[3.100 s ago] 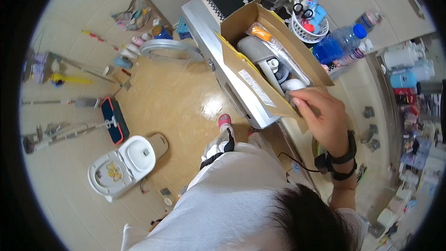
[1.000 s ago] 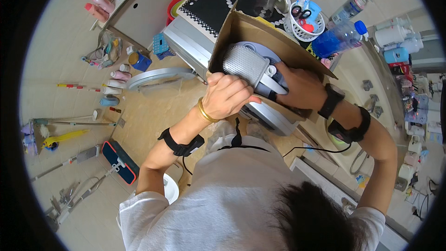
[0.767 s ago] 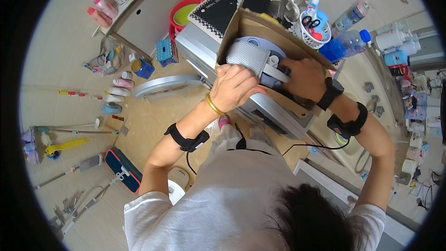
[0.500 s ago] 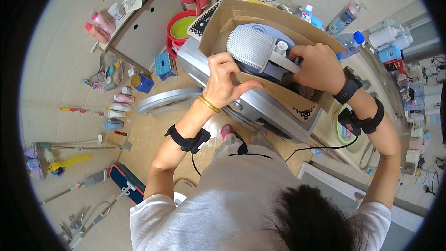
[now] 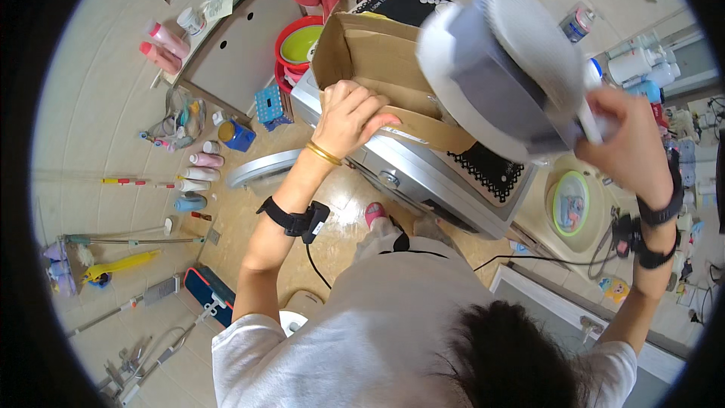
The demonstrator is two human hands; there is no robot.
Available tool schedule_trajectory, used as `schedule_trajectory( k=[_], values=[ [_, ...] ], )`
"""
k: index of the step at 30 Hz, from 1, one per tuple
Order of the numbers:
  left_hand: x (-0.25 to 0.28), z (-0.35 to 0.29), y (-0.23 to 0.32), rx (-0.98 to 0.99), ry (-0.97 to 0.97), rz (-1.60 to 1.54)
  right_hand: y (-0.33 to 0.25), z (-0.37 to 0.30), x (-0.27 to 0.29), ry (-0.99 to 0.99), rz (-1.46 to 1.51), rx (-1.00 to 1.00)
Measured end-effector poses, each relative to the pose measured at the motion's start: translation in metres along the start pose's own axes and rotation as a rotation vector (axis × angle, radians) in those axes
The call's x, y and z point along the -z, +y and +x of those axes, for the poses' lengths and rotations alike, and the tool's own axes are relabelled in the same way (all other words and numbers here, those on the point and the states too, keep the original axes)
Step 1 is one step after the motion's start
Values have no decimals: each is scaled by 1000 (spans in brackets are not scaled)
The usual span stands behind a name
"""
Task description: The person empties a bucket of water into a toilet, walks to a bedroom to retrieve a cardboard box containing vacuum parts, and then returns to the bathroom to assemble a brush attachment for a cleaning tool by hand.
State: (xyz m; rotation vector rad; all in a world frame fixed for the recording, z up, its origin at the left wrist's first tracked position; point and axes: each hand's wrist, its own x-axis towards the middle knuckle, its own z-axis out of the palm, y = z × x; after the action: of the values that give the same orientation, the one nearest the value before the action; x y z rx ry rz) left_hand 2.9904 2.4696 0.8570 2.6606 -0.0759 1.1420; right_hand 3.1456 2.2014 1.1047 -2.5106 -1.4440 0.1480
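Observation:
My right hand [image 5: 630,140] grips the white handle of a bulky white-and-grey household item [image 5: 487,83] with a broad round white base. The item is tilted in the air above the right end of the box, smeared by motion, so its exact kind cannot be told. My left hand [image 5: 350,119] is closed over the near left rim of an open cardboard box [image 5: 434,130], thumb lying along the outer side. The visible left part of the box's inside is bare cardboard; the raised item hides the right part.
Beneath the box stands a silver washing machine [image 5: 445,196] with a black-and-white cover; its round door [image 5: 264,168] hangs open. To the right is a sink holding a green-rimmed basin [image 5: 572,204]. Bottles [image 5: 198,174] line the left wall; red and green basins [image 5: 298,45] are stacked behind.
My right hand has lifted the white-and-grey item out of the cardboard box, up and to the right. My left hand stays on the rim, and the box has shifted slightly left.

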Motion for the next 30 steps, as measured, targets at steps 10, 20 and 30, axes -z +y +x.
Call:
schedule_trajectory(
  k=[10, 20, 30],
  values=[
    [10, 16, -18, 19, 154, 198, 76, -101, -90, -228, -59, -201],
    [8, 18, 8, 56, 202, 323, 89, -53, -155, 18, -186, 118],
    [8, 10, 38, 5, 236, 282, -21, 103, -163, -121, -369, 23]
  ],
)
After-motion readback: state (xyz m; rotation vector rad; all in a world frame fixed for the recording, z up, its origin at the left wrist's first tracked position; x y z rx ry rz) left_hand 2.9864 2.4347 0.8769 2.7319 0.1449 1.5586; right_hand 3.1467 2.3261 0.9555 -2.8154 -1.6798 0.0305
